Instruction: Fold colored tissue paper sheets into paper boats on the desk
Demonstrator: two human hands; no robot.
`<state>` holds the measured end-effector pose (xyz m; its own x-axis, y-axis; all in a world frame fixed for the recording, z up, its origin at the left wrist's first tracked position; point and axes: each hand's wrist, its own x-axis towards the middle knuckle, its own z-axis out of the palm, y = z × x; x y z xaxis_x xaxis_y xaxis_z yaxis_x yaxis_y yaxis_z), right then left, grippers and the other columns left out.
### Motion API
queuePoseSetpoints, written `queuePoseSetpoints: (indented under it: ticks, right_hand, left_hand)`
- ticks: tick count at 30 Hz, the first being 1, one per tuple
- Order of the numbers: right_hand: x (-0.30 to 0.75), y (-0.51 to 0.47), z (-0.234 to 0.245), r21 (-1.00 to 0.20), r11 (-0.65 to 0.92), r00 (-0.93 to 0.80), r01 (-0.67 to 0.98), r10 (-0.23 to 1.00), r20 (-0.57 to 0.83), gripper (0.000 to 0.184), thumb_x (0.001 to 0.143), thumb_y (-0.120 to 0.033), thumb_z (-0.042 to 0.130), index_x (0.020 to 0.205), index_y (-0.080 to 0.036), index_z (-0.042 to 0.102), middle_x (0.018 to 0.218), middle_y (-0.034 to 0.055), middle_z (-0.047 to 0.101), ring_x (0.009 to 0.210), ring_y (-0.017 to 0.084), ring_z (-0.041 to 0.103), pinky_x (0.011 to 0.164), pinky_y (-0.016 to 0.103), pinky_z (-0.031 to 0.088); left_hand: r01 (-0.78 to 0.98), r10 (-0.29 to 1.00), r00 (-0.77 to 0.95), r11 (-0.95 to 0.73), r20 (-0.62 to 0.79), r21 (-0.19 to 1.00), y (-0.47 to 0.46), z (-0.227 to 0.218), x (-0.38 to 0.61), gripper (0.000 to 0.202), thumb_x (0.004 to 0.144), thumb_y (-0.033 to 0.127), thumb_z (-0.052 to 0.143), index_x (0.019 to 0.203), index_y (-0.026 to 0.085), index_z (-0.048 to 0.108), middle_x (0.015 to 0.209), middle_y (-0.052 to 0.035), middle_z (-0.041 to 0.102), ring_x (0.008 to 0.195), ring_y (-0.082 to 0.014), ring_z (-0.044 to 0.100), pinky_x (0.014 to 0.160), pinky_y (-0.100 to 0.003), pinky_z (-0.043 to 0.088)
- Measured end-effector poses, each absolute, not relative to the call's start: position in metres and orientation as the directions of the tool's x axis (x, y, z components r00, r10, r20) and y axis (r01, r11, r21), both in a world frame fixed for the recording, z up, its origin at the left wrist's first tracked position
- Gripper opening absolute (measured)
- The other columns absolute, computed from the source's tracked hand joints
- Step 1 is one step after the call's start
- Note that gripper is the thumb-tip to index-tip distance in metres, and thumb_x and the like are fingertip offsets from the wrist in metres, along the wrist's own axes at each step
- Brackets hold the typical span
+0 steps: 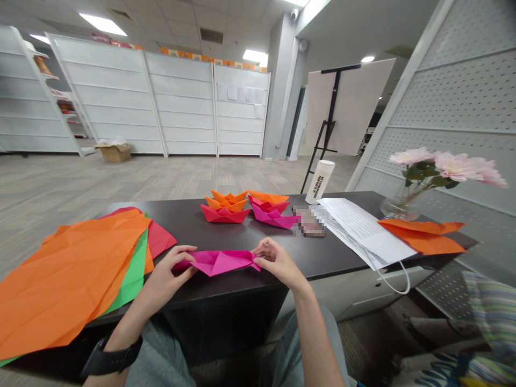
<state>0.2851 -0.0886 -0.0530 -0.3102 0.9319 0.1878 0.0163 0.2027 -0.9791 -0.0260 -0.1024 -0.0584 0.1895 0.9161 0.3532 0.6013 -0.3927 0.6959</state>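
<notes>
A magenta folded paper boat (220, 262) is stretched sideways between my two hands, just above the front edge of the dark table. My left hand (172, 267) pinches its left end between thumb and fingers. At the other end, my right hand (274, 261) grips the tip with thumb and forefinger. A raised triangular fold shows in the boat's middle. Beyond my hands stand finished-looking paper boats in two groups: orange boats (226, 201) with a red boat (226, 215) in front, and to their right a magenta boat (274, 216) before red and orange ones.
Large orange paper sheets (76, 269), with green and red ones beneath, overhang the table's left side. To the right lie a partly pixelated phone-like object (312, 223), printed pages (358, 228) with a white cable, and folded orange paper (423, 235). A white cylinder (320, 183) and flower vase (399, 205) stand behind.
</notes>
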Motion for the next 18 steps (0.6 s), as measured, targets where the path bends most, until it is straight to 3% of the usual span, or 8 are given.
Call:
queuePoseSetpoints:
  ticks: [4, 9, 15, 18]
  right_hand:
    - [0.2861, -0.0873, -0.0531, -0.971, 0.226, -0.339, 0.082, 0.922, 0.186, 0.039, 0.074, -0.033, 0.078, 0.108, -0.020, 0.063, 0.091, 0.0035, 0.072, 0.084, 0.018, 0.066, 0.070, 0.028, 0.048]
    - [0.2865, -0.0879, -0.0493, -0.959, 0.222, -0.329, 0.175, 0.932, 0.156, 0.029, 0.081, -0.036, 0.070, 0.104, -0.018, 0.073, 0.091, 0.0043, 0.071, 0.078, 0.016, 0.063, 0.068, 0.028, 0.046]
    - [0.2862, -0.0882, -0.0504, -0.973, 0.210, -0.335, 0.097, 0.927, 0.166, 0.033, 0.082, -0.039, 0.070, 0.109, -0.019, 0.070, 0.094, 0.0047, 0.069, 0.083, 0.017, 0.062, 0.072, 0.029, 0.048]
    - [0.2856, -0.0861, -0.0530, -0.983, 0.178, -0.321, 0.043, 0.934, 0.155, 0.036, 0.082, -0.041, 0.071, 0.111, -0.020, 0.068, 0.092, 0.0035, 0.068, 0.080, 0.016, 0.062, 0.070, 0.028, 0.048]
  left_hand:
    - [0.582, 0.908, 0.191, -0.410, 0.373, 0.702, -0.1026, -0.0585, -0.0260, 0.020, 0.085, 0.041, 0.060, 0.088, 0.023, 0.066, 0.121, -0.0095, 0.062, 0.115, -0.0267, 0.059, 0.097, -0.042, 0.049]
    - [0.574, 0.913, 0.186, -0.402, 0.364, 0.714, -0.1039, -0.0570, -0.0256, 0.025, 0.086, 0.047, 0.060, 0.083, 0.023, 0.065, 0.120, -0.0085, 0.063, 0.116, -0.0266, 0.059, 0.099, -0.042, 0.048]
    - [0.575, 0.904, 0.159, -0.411, 0.396, 0.708, -0.1012, -0.0612, -0.0269, 0.027, 0.087, 0.048, 0.059, 0.081, 0.023, 0.065, 0.118, -0.0070, 0.063, 0.114, -0.0263, 0.060, 0.099, -0.043, 0.048]
    - [0.599, 0.885, 0.103, -0.420, 0.454, 0.682, -0.1034, -0.0579, -0.0227, 0.024, 0.087, 0.045, 0.060, 0.093, 0.023, 0.064, 0.118, -0.0078, 0.063, 0.114, -0.0265, 0.060, 0.102, -0.045, 0.046]
